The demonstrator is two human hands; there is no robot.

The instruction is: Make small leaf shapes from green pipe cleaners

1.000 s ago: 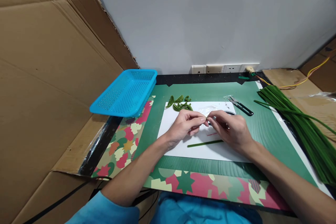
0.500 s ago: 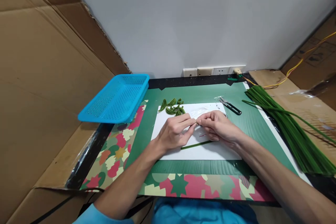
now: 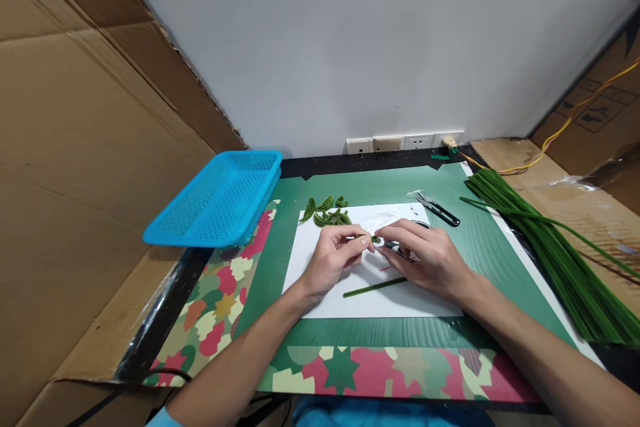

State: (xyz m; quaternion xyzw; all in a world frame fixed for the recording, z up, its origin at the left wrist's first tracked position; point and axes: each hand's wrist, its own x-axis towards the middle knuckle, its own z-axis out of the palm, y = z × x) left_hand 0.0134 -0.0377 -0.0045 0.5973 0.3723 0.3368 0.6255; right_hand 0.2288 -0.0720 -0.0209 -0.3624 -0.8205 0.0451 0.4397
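Note:
A short curled piece of green pipe cleaner (image 3: 375,239) is pinched in the fingers of my left hand (image 3: 336,257), above the white paper. At its other end, the thumb and fingertips of my right hand (image 3: 425,253) close around it, mostly covering it. Beneath my right hand, a tool with black loops (image 3: 421,223) and a metal tip partly shows; its kind is hidden. Below the hands a straight green pipe cleaner (image 3: 373,287) lies on the white paper (image 3: 320,307). Several bent green pieces (image 3: 333,218) are grouped at the paper's upper left.
Thread snips (image 3: 439,210) lie at the upper right of the green mat (image 3: 480,267). A bundle of long green pipe cleaners (image 3: 545,253) rests on the right. At the left stands a blue perforated basket (image 3: 220,193). Wall sockets (image 3: 400,143) and a yellow cable (image 3: 545,145) are at the back.
My right hand has turned and its fingers have spread wider, while the left has changed its pinch. The green piece and the black-looped tool now show more. The view has shifted slightly.

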